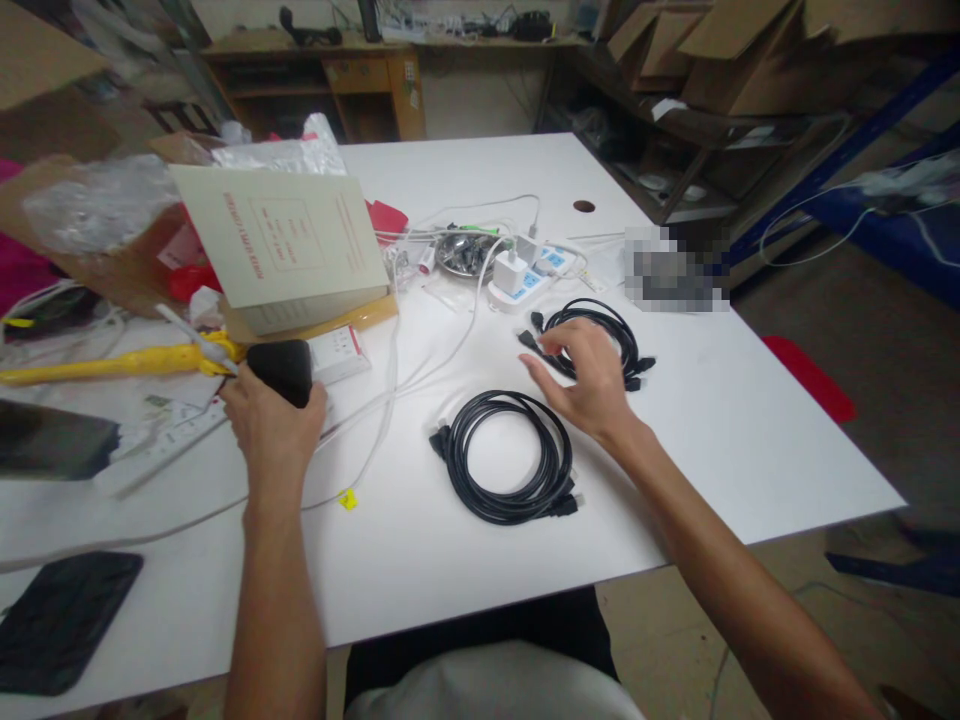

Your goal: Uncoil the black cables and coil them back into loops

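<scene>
The left hand (274, 425) is at the left part of the tabletop (735, 440), its fingers clamped on a black object (285, 368) with rounded corners; the fingertips on its far side are hidden. A small white box (341, 355) lies just beside this object, to its right.

The right hand (589, 380) is above the far cable coil (625, 328), thumb and forefinger apart. The hand hides part of the coil, and contact between the two cannot be told. Black plugs project from the coil at its left and lower right.

The near cable coil (457, 458), also black, lies flat between the two forearms, apart from both hands. Its plugs project at the left and lower right.

Beyond the coils stands a white power strip (499, 296) with blue sockets and a white adapter (510, 270) plugged in. A round metal dish (456, 258) of small dark items is behind it, to the left. A cream booklet (289, 235) leans upright at the left, with clear plastic wrap (105, 205) near it. A dark flat pouch (71, 620) rests at the near left, and a yellow tag (348, 499) is on a white cable.
</scene>
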Available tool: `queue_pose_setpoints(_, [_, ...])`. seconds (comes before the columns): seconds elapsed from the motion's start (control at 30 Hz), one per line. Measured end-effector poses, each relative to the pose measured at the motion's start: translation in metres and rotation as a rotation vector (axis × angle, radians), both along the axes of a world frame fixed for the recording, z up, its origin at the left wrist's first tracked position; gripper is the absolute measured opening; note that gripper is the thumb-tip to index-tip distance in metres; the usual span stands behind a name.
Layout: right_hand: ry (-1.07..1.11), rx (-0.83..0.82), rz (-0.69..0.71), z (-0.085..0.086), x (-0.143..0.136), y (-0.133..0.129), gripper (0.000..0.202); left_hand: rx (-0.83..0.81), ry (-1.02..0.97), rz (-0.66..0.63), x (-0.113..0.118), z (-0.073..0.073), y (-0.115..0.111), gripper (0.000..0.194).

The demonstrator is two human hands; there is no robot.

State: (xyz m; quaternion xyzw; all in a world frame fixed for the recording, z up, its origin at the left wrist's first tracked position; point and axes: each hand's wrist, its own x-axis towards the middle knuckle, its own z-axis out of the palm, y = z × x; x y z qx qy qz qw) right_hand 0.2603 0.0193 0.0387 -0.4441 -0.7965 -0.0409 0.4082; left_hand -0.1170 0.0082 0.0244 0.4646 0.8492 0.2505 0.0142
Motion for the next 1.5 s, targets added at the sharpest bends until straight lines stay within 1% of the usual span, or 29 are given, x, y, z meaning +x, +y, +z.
queue_pose_setpoints(0.07, [-0.033,-0.012,0.198,0.011,-0.047,0.003,0.022,-0.034,0.017,0.01,-0.001,0.0,0.002,0.095])
queue_pose_setpoints(0.1, [-0.069,-0.047,0.282,0.014,-0.072,0.007,0.024,-0.037,0.02,0.006,-0.001,0.0,0.002,0.095])
queue_pose_setpoints(0.13, [-0.127,-0.08,0.355,0.015,-0.098,0.013,0.027,-0.029,0.021,-0.003,-0.002,-0.001,0.002,0.094])
queue_pose_setpoints(0.2, [-0.288,-0.125,0.445,0.013,-0.148,0.031,0.033,0.007,0.019,-0.022,-0.005,-0.004,0.002,0.094])
queue_pose_setpoints(0.27, [-0.396,-0.162,0.466,0.006,-0.19,0.052,0.035,0.054,0.006,-0.04,-0.009,-0.008,0.002,0.096])
queue_pose_setpoints(0.33, [-0.451,-0.161,0.47,-0.002,-0.221,0.072,0.036,0.094,-0.004,-0.055,-0.013,-0.011,0.003,0.095])
queue_pose_setpoints(0.37, [-0.466,-0.172,0.474,-0.006,-0.232,0.081,0.037,0.106,-0.002,-0.064,-0.015,-0.012,0.003,0.093])
queue_pose_setpoints(0.43, [-0.475,-0.199,0.481,-0.011,-0.246,0.093,0.042,0.118,0.012,-0.087,-0.018,-0.013,0.003,0.09])
queue_pose_setpoints(0.5, [-0.462,-0.204,0.49,-0.013,-0.251,0.1,0.046,0.118,0.022,-0.105,-0.019,-0.013,0.003,0.089])
queue_pose_setpoints(0.63, [-0.434,-0.201,0.51,-0.015,-0.249,0.104,0.051,0.122,0.014,-0.107,-0.02,-0.014,0.002,0.092])
queue_pose_setpoints(0.83, [-0.377,-0.253,0.515,-0.018,-0.252,0.105,0.042,0.129,0.012,-0.119,-0.015,-0.01,0.001,0.089])
queue_pose_setpoints(1.0, [-0.304,-0.305,0.538,-0.017,-0.253,0.105,0.042,0.119,0.013,-0.114,-0.012,-0.006,0.0,0.088])
queue_pose_setpoints(1.1, [-0.304,-0.31,0.547,-0.015,-0.252,0.104,0.041,0.12,0.0,-0.095,-0.014,-0.009,0.0,0.089])
queue_pose_setpoints(1.2, [-0.376,-0.26,0.538,-0.01,-0.247,0.103,0.041,0.135,0.011,-0.13,-0.017,-0.014,0.0,0.09])
queue_pose_setpoints(1.3, [-0.457,-0.201,0.527,0.0,-0.234,0.098,0.038,0.216,0.057,-0.179,-0.011,-0.015,0.0,0.098])
queue_pose_setpoints(1.37, [-0.478,-0.196,0.503,0.011,-0.218,0.09,0.037,0.321,0.094,-0.233,0.0,-0.011,-0.002,0.098])
queue_pose_setpoints(1.4, [-0.478,-0.195,0.489,0.017,-0.208,0.084,0.036,0.38,0.105,-0.274,0.008,-0.008,-0.003,0.093])
queue_pose_setpoints(1.5, [-0.438,-0.149,0.485,0.036,-0.168,0.06,0.032,0.526,0.092,-0.433,0.034,0.005,-0.009,0.065])
